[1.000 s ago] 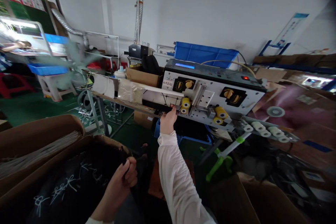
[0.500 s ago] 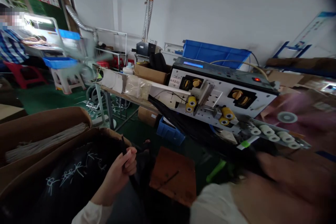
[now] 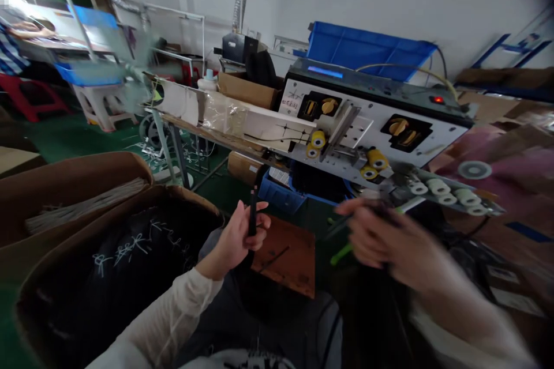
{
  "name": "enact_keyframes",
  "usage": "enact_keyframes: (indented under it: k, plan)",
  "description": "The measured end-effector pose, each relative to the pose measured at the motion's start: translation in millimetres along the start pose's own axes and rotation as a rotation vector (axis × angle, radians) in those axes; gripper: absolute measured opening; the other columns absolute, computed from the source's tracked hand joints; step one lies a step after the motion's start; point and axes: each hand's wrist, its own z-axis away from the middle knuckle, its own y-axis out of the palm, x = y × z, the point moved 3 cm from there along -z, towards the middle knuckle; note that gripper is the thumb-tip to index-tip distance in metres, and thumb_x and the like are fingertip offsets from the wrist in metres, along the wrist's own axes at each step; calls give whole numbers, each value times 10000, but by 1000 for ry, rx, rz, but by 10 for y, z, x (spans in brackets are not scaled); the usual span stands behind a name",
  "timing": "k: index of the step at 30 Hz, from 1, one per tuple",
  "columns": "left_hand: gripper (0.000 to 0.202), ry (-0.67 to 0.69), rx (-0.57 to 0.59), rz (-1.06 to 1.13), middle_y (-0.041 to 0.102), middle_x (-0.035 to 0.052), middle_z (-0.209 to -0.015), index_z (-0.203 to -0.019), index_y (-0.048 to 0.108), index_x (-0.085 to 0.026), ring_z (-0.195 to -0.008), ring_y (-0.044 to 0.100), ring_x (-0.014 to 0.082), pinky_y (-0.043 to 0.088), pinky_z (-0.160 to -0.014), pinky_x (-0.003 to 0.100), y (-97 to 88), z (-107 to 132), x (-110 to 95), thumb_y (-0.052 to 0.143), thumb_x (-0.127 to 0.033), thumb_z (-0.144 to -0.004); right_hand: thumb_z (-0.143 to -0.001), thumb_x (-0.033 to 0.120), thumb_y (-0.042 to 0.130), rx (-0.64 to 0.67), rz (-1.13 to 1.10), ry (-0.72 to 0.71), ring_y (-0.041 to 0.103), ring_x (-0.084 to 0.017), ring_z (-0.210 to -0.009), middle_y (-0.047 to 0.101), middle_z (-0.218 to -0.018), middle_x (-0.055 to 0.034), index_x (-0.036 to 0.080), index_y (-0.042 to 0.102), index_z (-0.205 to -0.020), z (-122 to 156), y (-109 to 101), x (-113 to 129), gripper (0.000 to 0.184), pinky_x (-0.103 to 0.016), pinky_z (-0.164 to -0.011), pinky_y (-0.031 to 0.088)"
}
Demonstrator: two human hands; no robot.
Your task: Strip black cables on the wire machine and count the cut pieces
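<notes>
Swung back from the front of the machine, the right hand [image 3: 381,236] now hangs in the air just below the row of white rollers, well apart from the left hand [image 3: 236,236]. It is badly blurred: the fingers look half curled, perhaps pinching a thin dark strand, but I can't tell whether it has hold of anything.

The left hand is closed around a black cable [image 3: 253,207], which stands almost upright in its grip. The cable's tip pokes out above the thumb and forefinger, and its lower part runs down behind the palm towards the person's lap.

Just left of that hand, a cardboard box [image 3: 182,199] holds a dark mass of black cables [image 3: 130,253] marked with white strands. Another cardboard box [image 3: 78,179] beside it holds a bundle of pale wires [image 3: 86,204]. Ahead stands a wire-processing machine [image 3: 372,121] with yellow rollers [image 3: 376,158], a lit red button [image 3: 438,100] and a blue display [image 3: 324,72]. It sits at the end of a long workbench [image 3: 194,132]. A blue plastic crate [image 3: 367,49] sits behind the machine, and another blue crate [image 3: 279,193] lies below the bench, near a brown board [image 3: 285,259]. Far off to the left, a co-worker's striped sleeve [image 3: 8,52] shows at a bench.
</notes>
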Motion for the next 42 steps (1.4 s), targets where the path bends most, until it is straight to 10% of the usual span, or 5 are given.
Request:
enact_keyframes:
  k: [8,17,26,32,42]
  plan:
    - [606,-24,-76,-170,510,-13,-627,-1203,466,-235,-436,341,69,140,-384,169,171,-85,459,328,-688,-824,-801,555,569,441,-190,131,353,-64,-369,399,-445,91,200,487,-732,-146,986,-458,370,-193,-374,352]
    - [648,-157,240,-252,660,85,-914,-956,637,-142,-935,595,226,412,-855,338,-305,-126,646,877,-435,-430,-762,488,655,617,-458,300,267,-43,-353,321,-441,118,164,566,-795,-182,1072,-541,338,-171,-348,287]
    - [286,-309,12,-82,670,100,-644,-853,621,-108,-618,644,231,471,-688,379,-303,-203,1025,757,-260,-653,-766,462,632,566,-255,206,427,-81,-404,452,-471,77,158,631,-849,-390,1216,-709,315,-209,-445,389]
    - [251,-359,12,-76,664,99,-628,-844,644,-80,-529,618,181,449,-547,288,-406,-161,955,685,-301,-732,-713,298,715,469,-199,-20,604,-183,-945,650,-1001,-31,206,667,-953,-561,1177,-740,261,-321,-851,465]
    - [247,-377,50,8,443,-44,-505,-837,620,-117,-561,603,167,514,-655,348,-428,-136,915,709,-318,-727,-724,203,689,613,-186,-11,649,-114,-746,616,-1166,-46,275,503,-1301,-783,1169,-700,611,-277,-719,532]
